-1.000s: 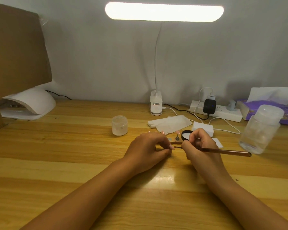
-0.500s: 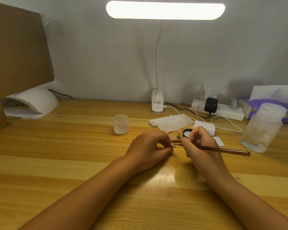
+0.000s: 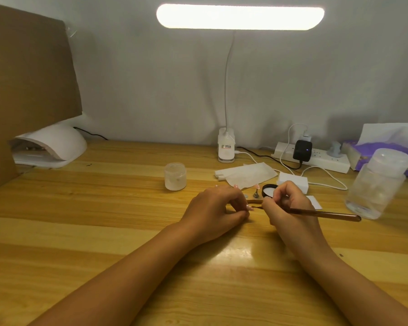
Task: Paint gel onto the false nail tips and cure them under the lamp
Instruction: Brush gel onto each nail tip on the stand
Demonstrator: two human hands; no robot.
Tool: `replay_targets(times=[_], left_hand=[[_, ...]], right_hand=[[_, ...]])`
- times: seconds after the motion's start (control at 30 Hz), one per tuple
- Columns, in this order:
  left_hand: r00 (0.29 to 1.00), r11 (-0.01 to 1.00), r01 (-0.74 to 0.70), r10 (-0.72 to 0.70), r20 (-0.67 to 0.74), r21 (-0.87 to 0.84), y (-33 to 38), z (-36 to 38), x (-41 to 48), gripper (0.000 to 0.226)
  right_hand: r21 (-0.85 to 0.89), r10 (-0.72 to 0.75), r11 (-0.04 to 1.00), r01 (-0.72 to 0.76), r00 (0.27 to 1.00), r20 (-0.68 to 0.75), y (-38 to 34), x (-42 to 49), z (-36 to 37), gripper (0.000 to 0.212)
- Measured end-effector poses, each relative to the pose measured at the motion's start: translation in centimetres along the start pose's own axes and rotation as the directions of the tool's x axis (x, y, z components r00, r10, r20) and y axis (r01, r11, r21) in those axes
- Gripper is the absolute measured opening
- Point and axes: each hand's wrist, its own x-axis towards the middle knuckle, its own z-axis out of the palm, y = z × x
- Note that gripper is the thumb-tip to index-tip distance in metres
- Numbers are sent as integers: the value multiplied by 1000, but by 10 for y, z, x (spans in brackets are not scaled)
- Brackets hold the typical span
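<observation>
A: You are pinching a pale pink nail tip point(image 3: 249, 207) between the thumb and forefinger of your left hand point(image 3: 218, 208). The other fingers are curling in, and the hand is resting on the wooden table point(image 3: 104, 220).

B: Your right hand point(image 3: 286, 205) is gripping the brown brush point(image 3: 325, 214) like a pen. The handle is pointing out to your right and the bristle end is reaching across to that tip.

A: Whether the bristles are actually touching it, I cannot tell; the spot is showing too small.

B: Your two hands are sitting close together near the middle of the table. Just beyond the gap between them, a second tip point(image 3: 256, 185) is standing on a small metal stand point(image 3: 256, 194).

A: Beside that stand, a black-rimmed pot point(image 3: 269, 189) is peeking out from behind your right knuckles.

B: The white curing lamp point(image 3: 50, 147) is sitting well apart from your hands, at the far left by the cardboard panel point(image 3: 28, 78).

A: A frosted jar point(image 3: 175, 176) is standing beyond your left hand, and a clear bottle point(image 3: 377, 184) is standing off to your right. The desk lamp point(image 3: 239, 17) is glowing overhead.
</observation>
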Motion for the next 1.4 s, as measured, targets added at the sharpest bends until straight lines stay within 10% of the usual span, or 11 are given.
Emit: replay_targets(times=[1.4], left_hand=[[1000,1000,6,-6,3,21,3,0,-2,6]], right_hand=[[47,131,990,-136,985,109,-2,2,-1,12]])
